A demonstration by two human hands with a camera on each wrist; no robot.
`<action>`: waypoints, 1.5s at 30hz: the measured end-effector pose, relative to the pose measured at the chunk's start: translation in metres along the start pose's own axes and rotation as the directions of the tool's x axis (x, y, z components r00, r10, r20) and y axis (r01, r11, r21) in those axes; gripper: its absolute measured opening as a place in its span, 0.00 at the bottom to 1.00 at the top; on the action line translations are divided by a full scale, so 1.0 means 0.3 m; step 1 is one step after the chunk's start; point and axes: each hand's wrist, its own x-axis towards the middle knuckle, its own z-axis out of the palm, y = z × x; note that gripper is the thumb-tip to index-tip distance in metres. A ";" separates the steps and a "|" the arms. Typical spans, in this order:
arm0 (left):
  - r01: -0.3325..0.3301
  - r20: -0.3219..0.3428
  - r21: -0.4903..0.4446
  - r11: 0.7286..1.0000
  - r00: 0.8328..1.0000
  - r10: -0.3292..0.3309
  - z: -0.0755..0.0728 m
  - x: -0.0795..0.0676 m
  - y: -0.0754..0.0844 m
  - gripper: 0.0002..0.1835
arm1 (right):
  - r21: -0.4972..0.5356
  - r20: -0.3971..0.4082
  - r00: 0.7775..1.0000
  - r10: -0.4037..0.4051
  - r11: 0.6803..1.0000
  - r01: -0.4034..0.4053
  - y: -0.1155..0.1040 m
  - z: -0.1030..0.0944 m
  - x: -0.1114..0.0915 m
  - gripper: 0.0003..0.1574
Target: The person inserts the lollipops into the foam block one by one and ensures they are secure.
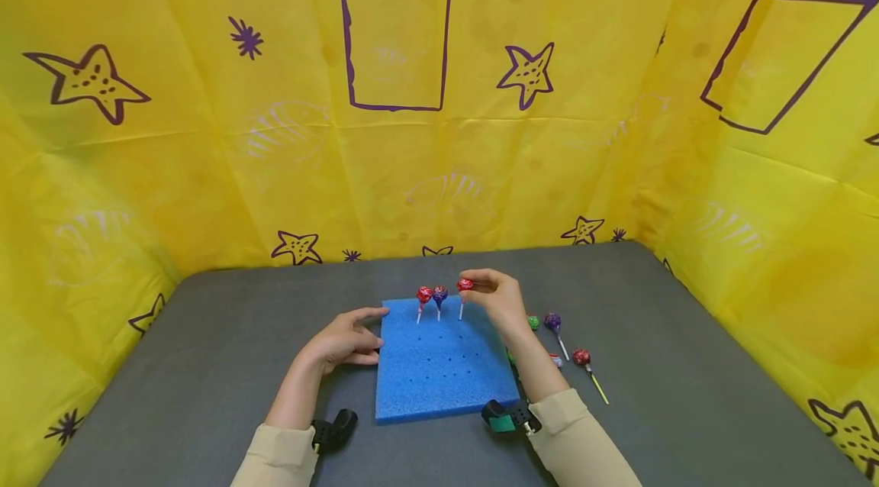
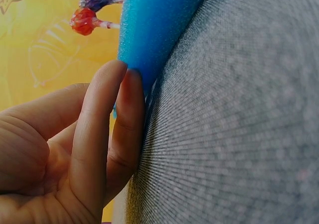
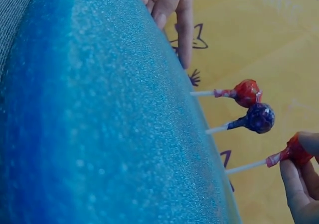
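A blue foam block [image 1: 446, 395] with rows of small holes lies on the grey table. Along its far edge, a red lollipop [image 1: 424, 294] and a purple lollipop [image 1: 440, 293] stand upright side by side, sticks in the foam. My right hand [image 1: 504, 308] pinches the wrapped head of another red lollipop [image 3: 288, 153] to their right; its stick meets the foam, though how deep it sits cannot be seen. My left hand [image 1: 346, 338] rests at the block's left side, its extended fingers [image 2: 130, 109] touching the foam edge.
Right of the block lie a purple lollipop [image 1: 553, 323], a red lollipop with a yellowish stick [image 1: 582, 357] and a green one [image 1: 532, 322]. A red-and-white wrapper [image 1: 555, 359] shows partly behind my right forearm. Yellow patterned cloth [image 1: 398, 189] walls the table.
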 end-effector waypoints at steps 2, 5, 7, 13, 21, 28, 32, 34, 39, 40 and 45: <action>-0.004 0.004 -0.001 1.000 1.000 0.004 0.000 0.001 -0.001 0.35 | -0.006 -0.002 1.000 0.005 1.000 -0.005 0.003 0.001 0.001 0.18; -0.008 0.008 -0.002 1.000 1.000 0.008 -0.001 0.003 -0.003 0.35 | -0.015 -0.001 1.000 0.001 1.000 -0.001 0.007 0.003 0.002 0.18; -0.011 0.010 -0.002 1.000 1.000 0.011 -0.001 0.003 -0.003 0.35 | -0.025 0.001 1.000 -0.002 1.000 0.002 0.010 0.005 0.003 0.18; -0.016 0.015 -0.003 1.000 1.000 0.016 -0.002 0.003 -0.003 0.35 | -0.048 0.015 1.000 0.009 0.999 -0.008 0.014 0.009 0.003 0.20; -0.002 0.003 0.004 1.000 1.000 0.002 0.000 0.003 0.005 0.35 | -0.048 0.026 1.000 0.012 0.999 -0.011 0.022 0.011 0.002 0.20; 0.002 0.001 0.000 1.000 1.000 -0.002 0.002 0.003 0.005 0.35 | -0.046 0.031 1.000 0.005 0.999 -0.004 0.025 0.009 0.000 0.20; -0.003 0.003 -0.006 1.000 1.000 0.003 0.002 0.002 0.005 0.35 | -0.048 0.042 0.999 0.001 0.999 0.001 0.026 0.007 0.001 0.19; -0.006 0.005 -0.009 1.000 1.000 0.006 0.002 0.001 0.004 0.35 | -0.051 0.044 0.999 0.004 0.999 -0.002 0.028 0.006 0.003 0.19; -0.011 0.010 -0.013 1.000 1.000 0.011 0.001 0.001 0.002 0.35 | -0.065 0.041 0.999 0.013 0.998 -0.011 0.033 0.005 0.004 0.18; -0.011 0.010 -0.013 1.000 1.000 0.011 0.001 0.001 0.002 0.35 | -0.068 0.040 0.999 0.013 0.998 -0.011 0.033 0.005 0.004 0.18; -0.015 0.011 -0.011 1.000 1.000 0.015 0.000 0.002 0.000 0.34 | -0.080 0.038 0.999 0.016 0.997 -0.013 0.035 0.008 0.002 0.18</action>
